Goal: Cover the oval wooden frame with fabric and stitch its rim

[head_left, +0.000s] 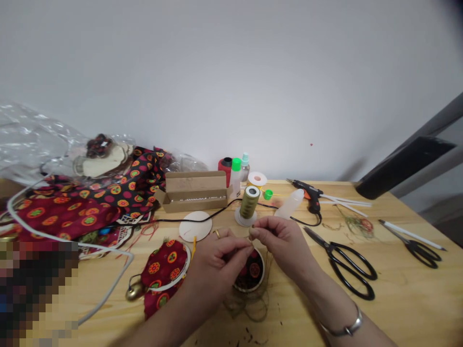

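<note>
My left hand and my right hand meet at mid-table, fingertips pinched close together. A thin olive thread runs between them; whether a needle is there is too small to tell. Just below the fingers lies a round piece covered in dark patterned fabric with a pale rim, partly hidden by my left hand. Loose loops of olive thread spread beside and below it. Beyond my fingers stands a spool of olive thread.
Left are a maroon fabric piece with a white ring, a brass bell, heaped patterned cloth and a white cable. Behind sit a cardboard box and bottles. Right are a glue gun, black scissors and smaller scissors.
</note>
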A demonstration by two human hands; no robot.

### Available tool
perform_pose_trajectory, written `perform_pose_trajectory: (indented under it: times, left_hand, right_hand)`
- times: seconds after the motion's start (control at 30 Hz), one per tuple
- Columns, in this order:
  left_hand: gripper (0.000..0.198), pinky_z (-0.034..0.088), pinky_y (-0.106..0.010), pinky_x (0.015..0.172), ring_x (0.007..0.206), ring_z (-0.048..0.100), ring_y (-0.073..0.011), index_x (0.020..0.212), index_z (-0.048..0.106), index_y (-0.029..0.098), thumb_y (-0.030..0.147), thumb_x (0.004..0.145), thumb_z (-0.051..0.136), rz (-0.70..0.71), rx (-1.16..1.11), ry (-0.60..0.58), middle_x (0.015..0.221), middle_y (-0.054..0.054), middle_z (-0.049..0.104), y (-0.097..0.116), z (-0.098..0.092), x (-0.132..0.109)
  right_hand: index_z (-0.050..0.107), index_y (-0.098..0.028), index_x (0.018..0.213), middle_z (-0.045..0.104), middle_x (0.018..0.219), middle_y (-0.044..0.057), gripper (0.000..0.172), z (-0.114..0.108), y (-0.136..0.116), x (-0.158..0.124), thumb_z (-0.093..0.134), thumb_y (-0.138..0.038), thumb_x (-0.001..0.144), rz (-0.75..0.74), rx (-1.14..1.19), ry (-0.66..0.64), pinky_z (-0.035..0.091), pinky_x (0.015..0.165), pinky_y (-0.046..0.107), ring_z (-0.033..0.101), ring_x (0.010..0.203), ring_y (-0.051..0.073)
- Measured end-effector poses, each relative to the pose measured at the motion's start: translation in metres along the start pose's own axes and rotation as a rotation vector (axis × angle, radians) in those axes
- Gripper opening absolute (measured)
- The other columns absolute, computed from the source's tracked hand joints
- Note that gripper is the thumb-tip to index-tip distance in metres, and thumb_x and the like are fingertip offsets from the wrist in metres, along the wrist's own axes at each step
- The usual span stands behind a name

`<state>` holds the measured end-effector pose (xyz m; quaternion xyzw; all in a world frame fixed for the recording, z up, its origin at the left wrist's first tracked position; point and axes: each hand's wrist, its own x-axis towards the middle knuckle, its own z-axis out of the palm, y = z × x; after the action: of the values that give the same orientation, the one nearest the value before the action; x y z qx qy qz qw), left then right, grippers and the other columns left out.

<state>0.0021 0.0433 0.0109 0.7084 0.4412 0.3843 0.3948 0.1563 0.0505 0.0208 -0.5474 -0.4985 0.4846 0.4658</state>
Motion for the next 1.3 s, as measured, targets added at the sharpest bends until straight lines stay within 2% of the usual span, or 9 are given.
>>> perform_pose_trajectory:
  times: [0.17,0.33,0.57,0.77,0.87,0.97,1.1,1.17,1.3]
  left_hand:
    - [0.017,0.037,-0.022,0.054,0.058,0.049,-0.0109,0.083,0.07,0.02,0.019,0.082,0.053,0.26,0.306,0.043,0.061,0.001,0.048,-0.008,0.003,-0.006]
    - [0.019,0.034,-0.021,0.051,0.056,0.047,-0.0098,0.09,0.067,0.02,0.016,0.085,0.049,0.38,0.515,0.054,0.061,0.002,0.047,-0.013,0.005,-0.009]
    - [0.022,0.032,-0.021,0.049,0.053,0.046,-0.0096,0.088,0.067,0.021,0.019,0.087,0.045,0.417,0.61,0.069,0.059,0.002,0.046,-0.016,0.006,-0.009]
    - [0.022,0.031,-0.022,0.049,0.053,0.047,-0.0104,0.096,0.066,0.021,0.02,0.087,0.045,0.406,0.634,0.036,0.061,0.001,0.048,-0.017,0.006,-0.01]
    - [0.022,0.031,-0.022,0.048,0.053,0.047,-0.0103,0.092,0.067,0.021,0.019,0.087,0.046,0.404,0.631,0.042,0.06,0.001,0.05,-0.016,0.007,-0.009]
    - [0.018,0.033,-0.023,0.051,0.055,0.049,-0.0113,0.089,0.067,0.02,0.019,0.085,0.05,0.409,0.597,0.083,0.06,0.001,0.051,-0.014,0.005,-0.007]
    - [0.013,0.039,-0.027,0.061,0.068,0.053,-0.0167,0.089,0.064,0.016,0.023,0.08,0.057,0.379,0.48,0.143,0.069,-0.004,0.057,-0.006,-0.002,-0.005]
    - [0.009,0.04,-0.031,0.066,0.072,0.052,-0.0187,0.079,0.063,0.015,0.021,0.08,0.055,0.367,0.469,0.2,0.07,-0.005,0.058,-0.003,-0.008,-0.004]
    - [0.019,0.037,-0.039,0.077,0.069,0.05,-0.0194,0.064,0.06,0.018,0.018,0.081,0.051,0.37,0.565,0.328,0.06,-0.003,0.057,-0.003,-0.019,0.002]
  right_hand:
    - [0.062,-0.017,0.062,0.051,0.047,-0.005,0.01,0.001,0.001,0.0,0.064,-0.026,0.067,0.077,0.075,-0.012,0.029,0.045,0.022,0.038,0.044,0.008]
    - [0.06,-0.015,0.064,0.045,0.043,-0.007,0.016,0.001,0.001,0.0,0.066,-0.029,0.066,0.126,0.197,-0.046,0.019,0.04,0.021,0.029,0.04,0.005]
    - [0.057,-0.015,0.062,0.042,0.041,-0.008,0.02,0.002,0.002,0.0,0.068,-0.031,0.064,0.148,0.307,-0.084,0.015,0.039,0.021,0.025,0.038,0.004]
    - [0.054,-0.015,0.064,0.051,0.049,-0.005,0.022,0.003,0.004,0.0,0.068,-0.031,0.066,0.165,0.36,-0.117,0.019,0.039,0.019,0.03,0.039,0.004]
    - [0.052,-0.015,0.065,0.048,0.049,-0.006,0.023,0.003,0.003,-0.001,0.068,-0.031,0.067,0.174,0.387,-0.132,0.02,0.039,0.018,0.031,0.04,0.003]
    - [0.051,-0.014,0.065,0.046,0.05,-0.007,0.023,0.001,0.003,-0.001,0.068,-0.03,0.068,0.159,0.402,-0.134,0.02,0.039,0.018,0.03,0.04,0.003]
    - [0.052,-0.014,0.066,0.046,0.052,-0.006,0.022,-0.004,0.002,0.001,0.067,-0.03,0.07,0.156,0.397,-0.124,0.019,0.039,0.017,0.03,0.041,0.002]
    - [0.052,-0.014,0.065,0.046,0.052,-0.006,0.023,-0.005,0.001,0.002,0.067,-0.031,0.07,0.152,0.382,-0.112,0.019,0.039,0.017,0.03,0.04,0.003]
    - [0.052,-0.015,0.064,0.045,0.05,-0.006,0.023,-0.007,0.002,0.005,0.067,-0.032,0.068,0.138,0.342,-0.062,0.019,0.039,0.017,0.03,0.04,0.003]
